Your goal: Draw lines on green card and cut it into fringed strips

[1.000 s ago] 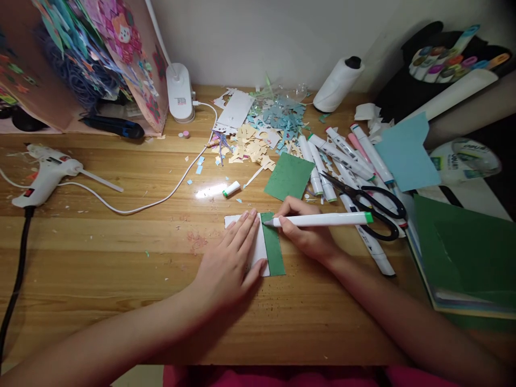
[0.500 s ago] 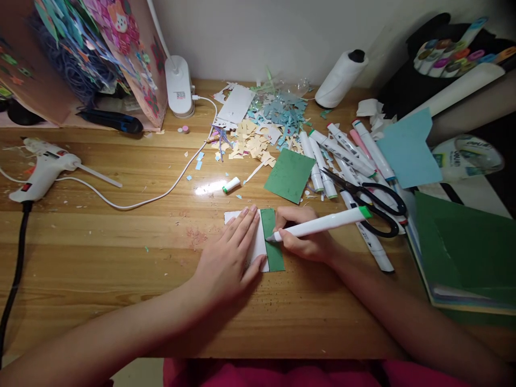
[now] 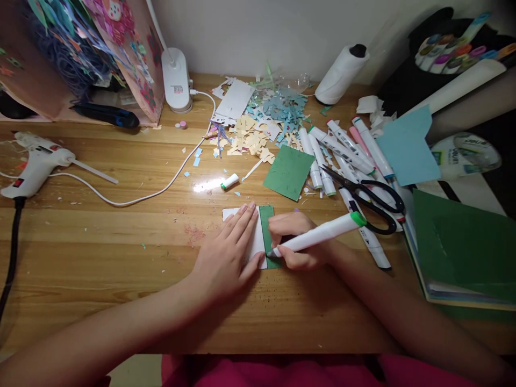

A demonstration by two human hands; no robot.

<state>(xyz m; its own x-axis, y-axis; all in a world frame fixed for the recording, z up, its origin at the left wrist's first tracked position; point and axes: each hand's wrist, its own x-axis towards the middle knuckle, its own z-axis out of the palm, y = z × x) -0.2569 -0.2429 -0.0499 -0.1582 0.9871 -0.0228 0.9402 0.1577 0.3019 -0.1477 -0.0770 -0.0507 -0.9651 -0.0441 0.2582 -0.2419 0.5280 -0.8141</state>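
"Since the head view is the only one, what does it show of the hands?"

"Just below the middle of the frame, the left hand (image 3: 226, 250) lies flat on a white card (image 3: 257, 242), its fingers stretched out and gripping nothing, the thumb reaching almost to the card's right edge. The right hand (image 3: 296, 224), to the right of it, has fingers and thumb pinched around a white marker (image 3: 322, 234) with a green end."

"And the piece under the tip?"

"A strip of green paper (image 3: 266, 223) shows along the card's right side, near the centre of the frame. The card seems to lie over it, though how far the green runs underneath is hidden."

"Which step is in hand, then?"

"Probably drawing along the card's straight edge: the tip sits where white meets green, toward the lower end, close beside the left thumb. Whether the thin dark line there is ink or shadow cannot be told."

"What would the next move call for?"

"Steady pressure so the card does not slip, most likely, and a thumb clear of the tip's path."

"What lies around them?"

"A green-ended cap (image 3: 230, 181) on the wooden table (image 3: 100, 258), above the left hand; a green square (image 3: 288, 173) up and right of that; black scissors (image 3: 355, 189) on the right, among other markers (image 3: 342, 149)."
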